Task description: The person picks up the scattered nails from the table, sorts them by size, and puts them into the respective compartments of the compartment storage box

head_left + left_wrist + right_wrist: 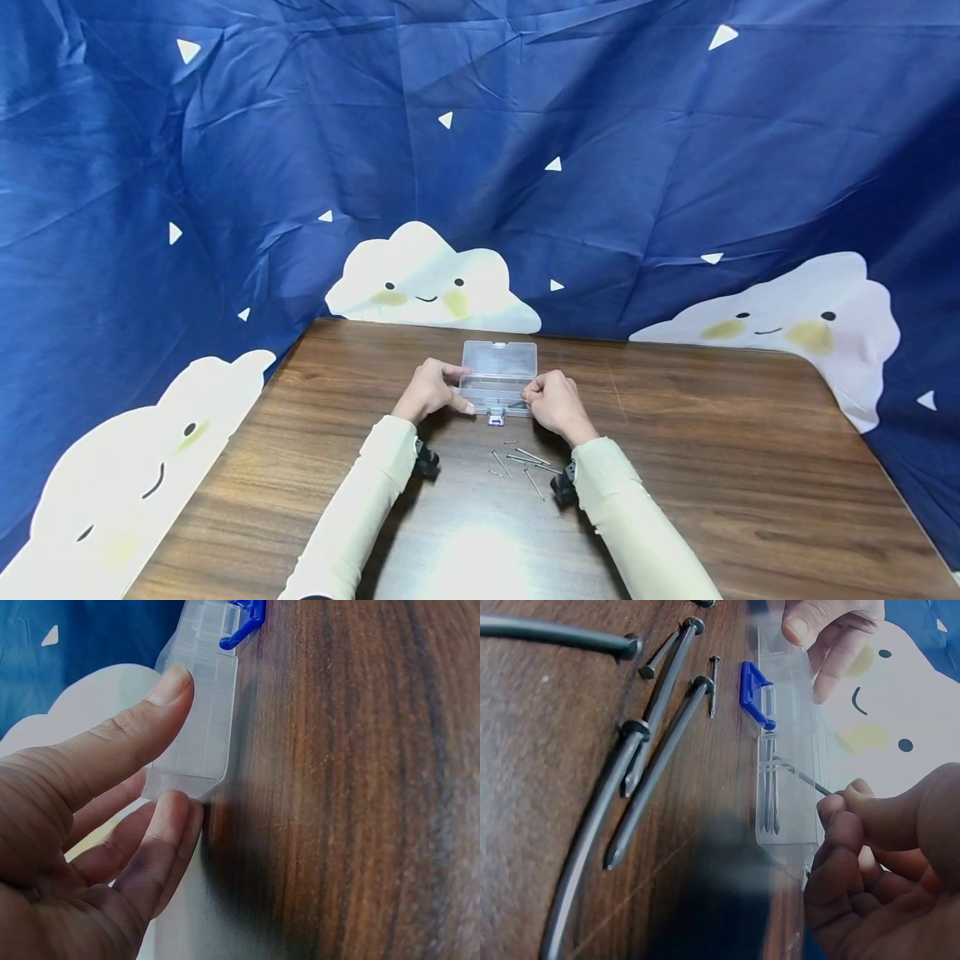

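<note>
A clear plastic box (498, 360) lies on the table with its lid raised at the back and a blue latch (751, 696) at its front. At the box's left end, my left hand (431, 388) holds it, thumb on the front wall and fingers at the side. My right hand (557, 404) is over the right end, pinching a thin nail (808, 781) between thumb and fingertips. That nail slants, its far end inside or behind the clear front wall; I cannot tell which. Several nails (771, 799) lie side by side inside the box's right part.
Loose nails (528, 456) of different lengths are scattered on the wooden table (712, 467) in front of the box, between my forearms. A blue cloth (480, 158) with white clouds hangs behind the table and along its left side.
</note>
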### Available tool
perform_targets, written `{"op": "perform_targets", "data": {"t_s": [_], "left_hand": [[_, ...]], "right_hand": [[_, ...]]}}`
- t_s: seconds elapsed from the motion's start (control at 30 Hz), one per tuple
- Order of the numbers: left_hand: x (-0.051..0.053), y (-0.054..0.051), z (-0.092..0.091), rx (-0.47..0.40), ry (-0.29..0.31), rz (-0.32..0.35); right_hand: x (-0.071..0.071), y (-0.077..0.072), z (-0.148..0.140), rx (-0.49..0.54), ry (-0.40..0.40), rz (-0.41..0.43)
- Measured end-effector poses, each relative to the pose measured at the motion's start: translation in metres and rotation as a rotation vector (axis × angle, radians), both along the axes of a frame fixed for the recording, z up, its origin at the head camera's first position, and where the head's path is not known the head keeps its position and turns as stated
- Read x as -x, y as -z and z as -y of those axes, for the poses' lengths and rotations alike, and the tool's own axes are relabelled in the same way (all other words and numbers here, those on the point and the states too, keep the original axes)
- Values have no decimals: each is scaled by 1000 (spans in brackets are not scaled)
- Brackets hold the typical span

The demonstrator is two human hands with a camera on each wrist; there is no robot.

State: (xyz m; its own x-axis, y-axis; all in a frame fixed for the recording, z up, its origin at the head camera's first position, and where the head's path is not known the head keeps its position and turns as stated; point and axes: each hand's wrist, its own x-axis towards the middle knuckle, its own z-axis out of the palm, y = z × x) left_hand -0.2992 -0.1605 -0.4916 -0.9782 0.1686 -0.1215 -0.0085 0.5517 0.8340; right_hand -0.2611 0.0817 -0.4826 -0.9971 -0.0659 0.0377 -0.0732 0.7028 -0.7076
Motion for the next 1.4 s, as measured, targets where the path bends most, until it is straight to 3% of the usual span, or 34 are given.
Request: {"op": "perform_targets", "data": {"t_s": [0.97,1.4], "left_hand": [[0,-1,-1,4,-16,6],[0,-2,-1,14,-11,7]], "right_hand": [[0,-2,-1,3,-4,-1],[-12,-1,-12,5,-85,-45]]}}
